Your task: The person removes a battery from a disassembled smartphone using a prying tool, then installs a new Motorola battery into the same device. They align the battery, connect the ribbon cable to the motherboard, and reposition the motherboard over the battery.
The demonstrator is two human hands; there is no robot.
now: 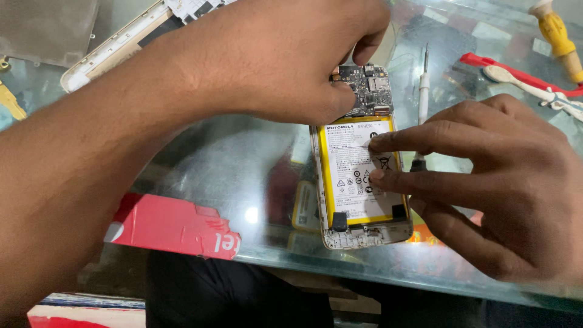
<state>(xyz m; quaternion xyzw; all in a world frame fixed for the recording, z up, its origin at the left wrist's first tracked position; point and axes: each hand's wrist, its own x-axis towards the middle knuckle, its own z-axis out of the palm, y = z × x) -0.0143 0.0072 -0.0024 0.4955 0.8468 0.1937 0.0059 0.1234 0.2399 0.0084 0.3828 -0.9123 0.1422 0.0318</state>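
Observation:
An opened phone (364, 234) lies on a glass counter (231, 170), back cover off, showing a white and yellow battery (352, 176). My left hand (279, 61) reaches across from the left and pinches the dark circuit board (371, 88) at the phone's top end, lifting its edge. My right hand (504, 182) rests from the right with two fingertips pressed flat on the battery, steadying the phone.
A thin screwdriver (424, 85) lies just right of the phone. A red and white tweezer-like tool (522, 82) and a yellow-handled tool (559, 36) sit at the far right. A gold phone frame (103, 54) lies top left. Red packaging (170, 225) shows under the glass.

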